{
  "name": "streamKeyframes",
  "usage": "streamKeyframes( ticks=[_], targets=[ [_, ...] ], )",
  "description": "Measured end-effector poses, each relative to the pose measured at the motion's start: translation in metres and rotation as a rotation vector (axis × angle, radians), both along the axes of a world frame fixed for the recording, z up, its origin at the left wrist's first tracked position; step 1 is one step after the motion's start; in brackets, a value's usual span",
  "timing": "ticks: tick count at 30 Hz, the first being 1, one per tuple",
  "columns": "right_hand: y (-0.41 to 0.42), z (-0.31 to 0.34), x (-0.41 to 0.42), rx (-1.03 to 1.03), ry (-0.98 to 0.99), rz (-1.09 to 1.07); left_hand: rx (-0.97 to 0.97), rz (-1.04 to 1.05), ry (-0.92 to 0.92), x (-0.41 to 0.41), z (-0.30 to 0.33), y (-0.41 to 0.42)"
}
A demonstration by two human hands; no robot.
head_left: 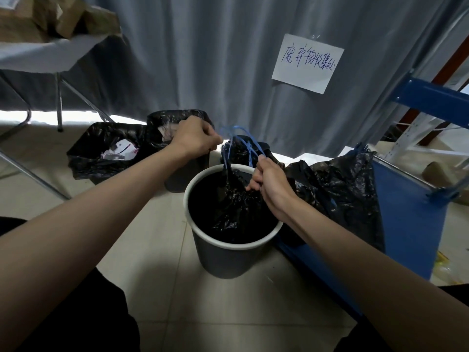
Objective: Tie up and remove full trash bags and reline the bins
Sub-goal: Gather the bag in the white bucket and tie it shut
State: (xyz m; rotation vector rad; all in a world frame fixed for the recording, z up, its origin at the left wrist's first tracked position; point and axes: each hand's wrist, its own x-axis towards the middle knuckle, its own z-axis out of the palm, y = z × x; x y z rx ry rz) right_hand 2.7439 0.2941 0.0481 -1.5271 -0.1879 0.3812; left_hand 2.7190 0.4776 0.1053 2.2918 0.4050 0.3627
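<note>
Black trash bag [236, 199] gathered at the neck, lower part sitting inside the white-rimmed bin [200, 240] in the middle of the floor, blue drawstring [243, 142] drawn up out of the bunched top. Right hand [269, 184] curled tight around the gathered neck just above the rim. Left hand [195, 135] closed in a fist up and to the left, apparently pinching a drawstring end, though the string between its fingers too fine to confirm. Likely risks: thin string snapping or cutting through the plastic under a hard pull; knot left loose if the neck slips from the right fist; light bin tipping or lifting with the bag on removal. Beside, to the right, another tied black bag [337, 196] against a blue shelf frame [406, 207]. Behind, two lined bins [106, 153], one with paper scraps inside. On the grey curtain [203, 59], a taped white sheet [307, 63] with handwritten Chinese characters, seemingly a waste-collection notice, not fully legible. No brands visible.
</note>
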Motion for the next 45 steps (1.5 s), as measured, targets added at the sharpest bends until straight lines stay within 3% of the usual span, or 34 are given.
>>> streamKeyframes(
  ticks=[4, 8, 11, 16, 20, 25, 32, 41, 45],
  targets=[
    [0.004, 0.005, 0.002, 0.028, 0.079, -0.036, -0.141, 0.074, 0.002, 0.005, 0.002, -0.008],
    [0.005, 0.008, 0.004, 0.059, 0.12, -0.038, 0.016, 0.141, 0.158, 0.002, -0.012, -0.007],
    [0.006, 0.007, 0.005, 0.095, 0.143, -0.042, 0.048, 0.157, 0.146, 0.0, -0.018, -0.005],
    [0.003, 0.004, 0.006, 0.08, 0.109, -0.084, -0.299, 0.033, -0.01, 0.01, -0.017, -0.002],
    [-0.001, 0.008, 0.01, 0.079, 0.185, -0.136, -0.305, -0.204, -0.122, 0.005, 0.012, -0.024],
    [0.008, 0.008, 0.014, -0.166, 0.025, -0.044, -0.21, -0.432, -0.085, -0.007, 0.038, -0.04],
    [0.011, 0.019, 0.001, -0.554, -0.376, 0.166, -0.261, -0.427, -0.144, -0.007, 0.048, -0.048],
    [0.006, 0.013, 0.002, -0.637, -0.379, 0.158, -0.239, -0.472, -0.12, -0.012, 0.055, -0.058],
    [0.003, 0.007, 0.009, -0.556, -0.212, 0.214, -0.255, -0.278, -0.196, -0.006, 0.051, -0.05]
  ],
)
